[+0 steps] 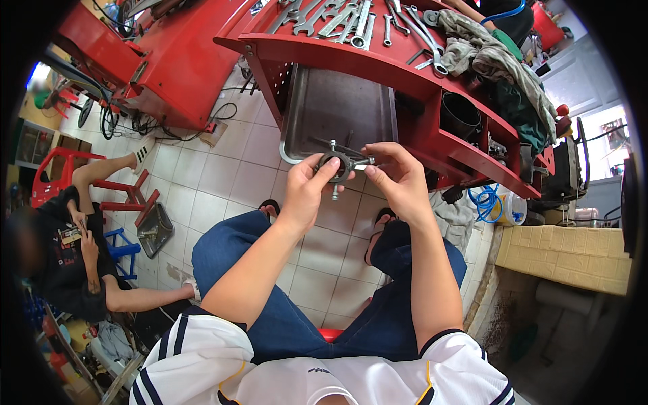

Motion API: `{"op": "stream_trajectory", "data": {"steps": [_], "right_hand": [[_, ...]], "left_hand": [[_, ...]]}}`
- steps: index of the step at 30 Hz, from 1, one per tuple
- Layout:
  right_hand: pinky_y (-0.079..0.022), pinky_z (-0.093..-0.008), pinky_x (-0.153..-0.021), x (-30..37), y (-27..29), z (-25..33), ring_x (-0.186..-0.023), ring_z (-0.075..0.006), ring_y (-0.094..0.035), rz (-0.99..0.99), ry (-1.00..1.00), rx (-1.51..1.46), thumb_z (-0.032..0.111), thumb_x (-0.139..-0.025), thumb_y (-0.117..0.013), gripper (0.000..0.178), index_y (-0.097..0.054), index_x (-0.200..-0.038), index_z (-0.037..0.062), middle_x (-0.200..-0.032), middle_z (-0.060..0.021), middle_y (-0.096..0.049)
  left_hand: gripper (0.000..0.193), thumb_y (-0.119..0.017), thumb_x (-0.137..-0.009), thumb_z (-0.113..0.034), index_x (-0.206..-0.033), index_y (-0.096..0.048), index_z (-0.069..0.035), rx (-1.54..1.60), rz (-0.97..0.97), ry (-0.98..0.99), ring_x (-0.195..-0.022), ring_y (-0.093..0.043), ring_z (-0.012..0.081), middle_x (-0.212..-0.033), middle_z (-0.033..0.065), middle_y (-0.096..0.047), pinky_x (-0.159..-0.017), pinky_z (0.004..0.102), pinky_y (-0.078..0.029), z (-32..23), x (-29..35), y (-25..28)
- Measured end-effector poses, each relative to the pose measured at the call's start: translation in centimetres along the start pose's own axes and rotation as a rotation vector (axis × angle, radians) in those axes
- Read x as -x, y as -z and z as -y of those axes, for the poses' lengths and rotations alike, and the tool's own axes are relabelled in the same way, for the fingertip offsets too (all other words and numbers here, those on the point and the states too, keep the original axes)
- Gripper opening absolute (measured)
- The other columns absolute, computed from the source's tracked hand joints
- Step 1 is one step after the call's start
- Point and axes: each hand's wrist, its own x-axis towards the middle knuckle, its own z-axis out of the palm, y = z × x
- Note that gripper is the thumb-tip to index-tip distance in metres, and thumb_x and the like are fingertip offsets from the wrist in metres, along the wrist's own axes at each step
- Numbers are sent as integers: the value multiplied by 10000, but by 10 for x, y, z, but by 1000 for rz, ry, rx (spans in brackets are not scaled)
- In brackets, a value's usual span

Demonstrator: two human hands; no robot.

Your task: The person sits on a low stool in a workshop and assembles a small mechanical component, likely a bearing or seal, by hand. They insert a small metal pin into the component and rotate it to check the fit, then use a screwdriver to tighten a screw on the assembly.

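Note:
Between my hands, above the floor and in front of the metal tray (341, 101), is a dark round metal ring with bolts (344, 162) sticking out of it on several sides. My left hand (304, 189) is closed on the ring, thumb pressed across its upper face. At the ring's right side, my right hand (403, 185) pinches the end of a bolt between thumb and fingers. One bolt points up toward the tray and another points down toward my lap. The ring's underside is hidden by my left fingers.
A red tool cart (256, 27) stands ahead, with several wrenches (337, 20) and grey rags (482, 44) on top. A black cup (460, 113) sits in its side compartment. At left, a seated person (67, 250) is near a red chair (125, 185). A yellowish box (567, 256) stands at right.

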Motion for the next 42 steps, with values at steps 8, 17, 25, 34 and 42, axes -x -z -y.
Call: {"op": "stream_trajectory", "data": {"steps": [8,17,25,34,42], "right_hand": [[-487,-347,-639,5,-4,-2,-736,-223,-615,12,173,498,148,-923,-695,155,-661,-928,-3,-867,-88,-663],[-453,-349,-603,8,-7,-17,-645,-182,-605,46,-319,302,431,-1042,-500,496,-646,-843,1,-693,-100,-631],[-478,-401,-977,5,-12,-12,-1246,-278,-574,-65,176,146,451,-993,-555,554,-552,-1344,23,-1330,-143,-608],[-95,-535,-1216,6,-32,-12,-1534,-333,-159,-91,161,-136,824,-912,-258,1021,-177,-1593,68,-1637,-197,-216],[-182,-516,-1190,8,-32,-8,-1486,-274,-257,-159,-379,-483,670,-1021,-193,808,-239,-1589,98,-1590,-141,-356]], "left_hand": [[273,-636,-981,-278,-1027,-651,-9,-162,-4,-46,-835,-686,106,-921,46,-705,-651,238,-513,3,0,6],[251,-564,-1010,-255,-1040,-636,-17,-197,-6,-49,-816,-668,126,-952,71,-708,-672,252,-500,5,1,3],[333,-555,-1031,-349,-1006,-638,-28,-105,-69,-55,-789,-683,118,-891,44,-694,-632,235,-499,-2,-5,8],[419,-562,-1026,-431,-1009,-634,-18,-280,83,41,-784,-683,104,-841,32,-681,-577,238,-494,14,6,-6],[426,-627,-987,-444,-1031,-612,-20,-591,137,-195,-766,-621,98,-844,27,-663,-643,252,-481,29,7,2]]}}
